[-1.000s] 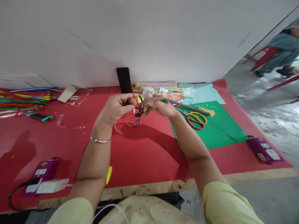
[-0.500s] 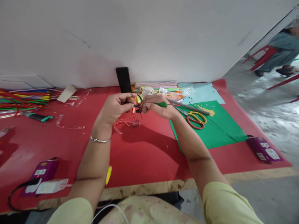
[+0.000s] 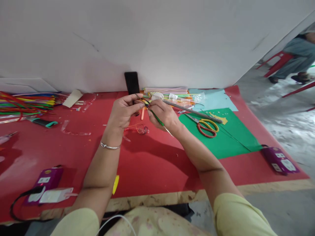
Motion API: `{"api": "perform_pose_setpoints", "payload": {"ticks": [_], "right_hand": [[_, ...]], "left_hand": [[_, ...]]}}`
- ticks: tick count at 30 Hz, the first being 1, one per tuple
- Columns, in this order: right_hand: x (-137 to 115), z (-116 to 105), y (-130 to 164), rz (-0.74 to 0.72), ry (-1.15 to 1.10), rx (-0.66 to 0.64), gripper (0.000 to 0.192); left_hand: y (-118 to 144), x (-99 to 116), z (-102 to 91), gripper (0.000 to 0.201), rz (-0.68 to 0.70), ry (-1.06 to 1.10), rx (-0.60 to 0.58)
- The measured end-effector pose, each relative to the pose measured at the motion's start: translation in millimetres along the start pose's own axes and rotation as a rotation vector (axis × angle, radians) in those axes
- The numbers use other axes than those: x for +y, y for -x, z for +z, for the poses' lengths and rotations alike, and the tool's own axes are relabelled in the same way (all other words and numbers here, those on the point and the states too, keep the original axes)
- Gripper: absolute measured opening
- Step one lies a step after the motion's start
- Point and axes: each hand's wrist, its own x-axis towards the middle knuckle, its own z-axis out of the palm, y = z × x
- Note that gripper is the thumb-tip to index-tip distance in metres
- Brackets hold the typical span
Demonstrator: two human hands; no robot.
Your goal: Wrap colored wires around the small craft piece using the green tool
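Note:
My right hand [image 3: 163, 114] is closed round a crochet hook [image 3: 157, 118] with a green grip; its thin metal end points down toward my wrist. My left hand [image 3: 125, 109], a silver bangle on its wrist, pinches a small dark strand piece [image 3: 144, 101] between thumb and fingers. The two hands nearly meet over the table, and fingers hide most of the dark piece. Just below them lie an orange stick [image 3: 142, 113] and tangled thin wires with clear red-tinted tubing [image 3: 141, 130].
A phone [image 3: 132, 82] leans on the wall. Scissors [image 3: 206, 127] and a grey rod [image 3: 197, 113] lie across the green sheet [image 3: 228, 144]. Coloured strips [image 3: 29, 103], a cutter [image 3: 43, 122] and purple boxes [image 3: 46, 178] [image 3: 279, 159] surround the hands. A person [image 3: 292, 54] sits beyond.
The crochet hook has swung from nearly level to slanting down to the right, in my right hand. My left hand has shifted slightly right and up.

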Motion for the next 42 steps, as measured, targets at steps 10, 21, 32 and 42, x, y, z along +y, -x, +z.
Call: {"api": "perform_pose_setpoints", "payload": {"ticks": [10, 21, 32, 42], "right_hand": [[11, -8, 1, -0.054, -0.095, -0.089, 0.019], [8, -39, -9, 0.182, -0.591, -0.224, 0.034], [6, 18, -3, 0.840, -1.408, -0.040, 0.056], [1, 33, 0, 0.869, -1.198, 0.159, 0.060]], "left_hand": [[-5, 10, -18.9, 0.040, -0.268, 0.111, -0.212], [-6, 6, -26.1, 0.030, -0.236, -0.065, -0.244], [-3, -3, -14.4, 0.036, -0.165, 0.134, -0.264], [-1, -11, 2.9, 0.042, 0.062, 0.030, 0.013]]}}
